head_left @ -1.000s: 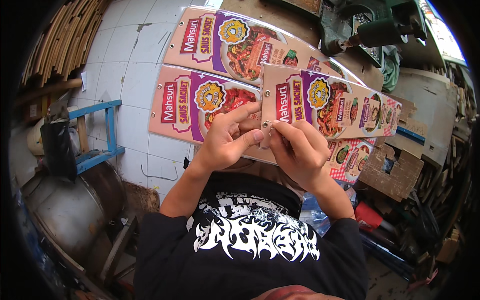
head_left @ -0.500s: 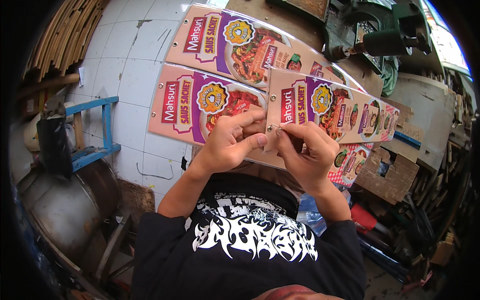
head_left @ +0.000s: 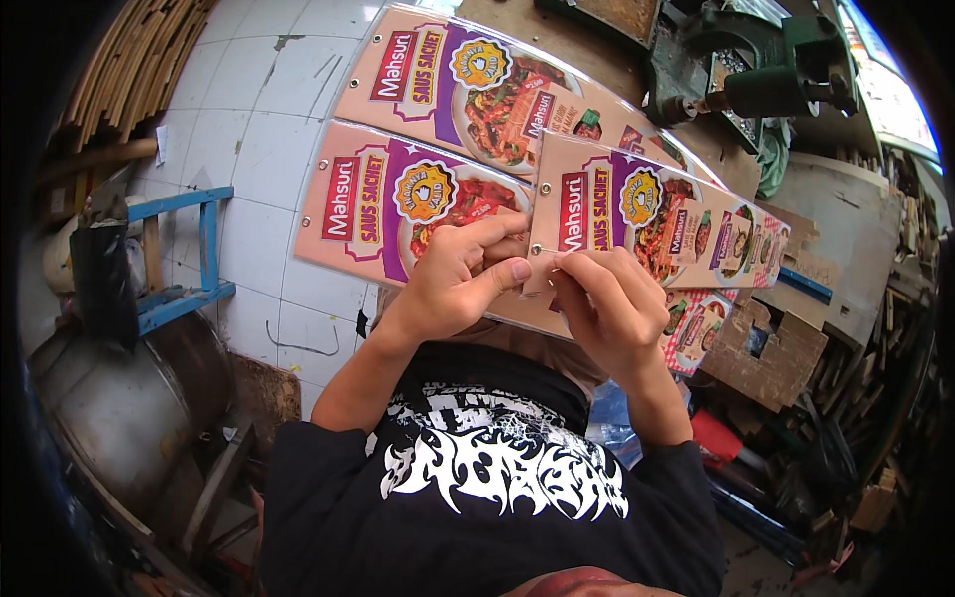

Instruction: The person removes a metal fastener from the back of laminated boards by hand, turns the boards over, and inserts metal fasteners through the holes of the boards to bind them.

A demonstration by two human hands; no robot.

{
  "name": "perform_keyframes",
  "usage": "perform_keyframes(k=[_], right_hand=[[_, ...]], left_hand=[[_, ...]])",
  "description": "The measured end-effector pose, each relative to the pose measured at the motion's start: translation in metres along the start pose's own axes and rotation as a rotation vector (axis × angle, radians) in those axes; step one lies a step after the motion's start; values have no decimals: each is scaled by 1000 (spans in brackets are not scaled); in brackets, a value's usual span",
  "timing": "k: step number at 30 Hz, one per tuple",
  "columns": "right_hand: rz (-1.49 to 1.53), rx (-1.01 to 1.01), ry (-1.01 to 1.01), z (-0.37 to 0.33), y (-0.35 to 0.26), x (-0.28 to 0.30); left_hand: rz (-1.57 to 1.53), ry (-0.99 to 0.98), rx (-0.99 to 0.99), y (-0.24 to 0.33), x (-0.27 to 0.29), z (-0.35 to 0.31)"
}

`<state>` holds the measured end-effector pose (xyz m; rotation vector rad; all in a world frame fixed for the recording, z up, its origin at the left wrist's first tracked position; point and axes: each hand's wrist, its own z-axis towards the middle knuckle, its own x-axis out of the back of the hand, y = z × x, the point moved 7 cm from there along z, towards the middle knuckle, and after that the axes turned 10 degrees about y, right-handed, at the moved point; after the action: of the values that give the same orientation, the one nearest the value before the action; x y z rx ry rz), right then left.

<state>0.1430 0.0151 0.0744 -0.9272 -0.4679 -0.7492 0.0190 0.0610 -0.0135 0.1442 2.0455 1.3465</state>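
Metal drum (head_left: 117, 396) at left; right hand (head_left: 615, 297) pinches wire (head_left: 549, 251).

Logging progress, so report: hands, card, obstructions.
Right hand pinching thin wire at front card's lower eyelet. Left hand at card's left edge, grip unclear. Eyelet visible, nothing seen blocking it.

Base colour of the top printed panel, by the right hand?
The printed panel is peach-tan behind its graphics; best seen in the head view.
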Motion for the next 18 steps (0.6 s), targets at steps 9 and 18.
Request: perform_keyframes(k=[9, 18], right_hand=[[-21, -110, 7, 1, 6, 5], [-25, -50, -23, 3, 2, 4]], left_hand=[[-10, 23, 13, -3, 2, -1], [-37, 0, 19, 3, -2, -1]])
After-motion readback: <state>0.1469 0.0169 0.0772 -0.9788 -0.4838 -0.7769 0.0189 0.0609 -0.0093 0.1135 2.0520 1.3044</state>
